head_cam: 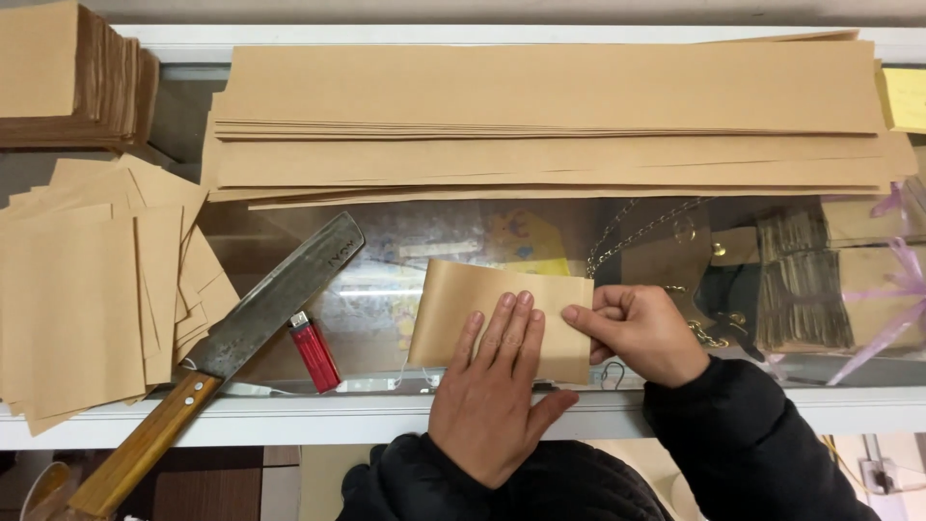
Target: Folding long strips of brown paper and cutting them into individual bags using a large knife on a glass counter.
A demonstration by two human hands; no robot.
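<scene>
Head view: fingers (502,333) flat on brown sheet (453,299).

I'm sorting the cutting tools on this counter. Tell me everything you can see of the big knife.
The big knife lies flat and diagonal on the glass counter top, tip toward the upper right. Its broad, squared blade looks like dull, worn grey metal. The handle looks like brown wood with two rivets, and it juts past the counter's white front edge at lower left. A red lighter lies just right of the blade; loose tan paper pieces lie to its left. Neither hand touches it.
</scene>
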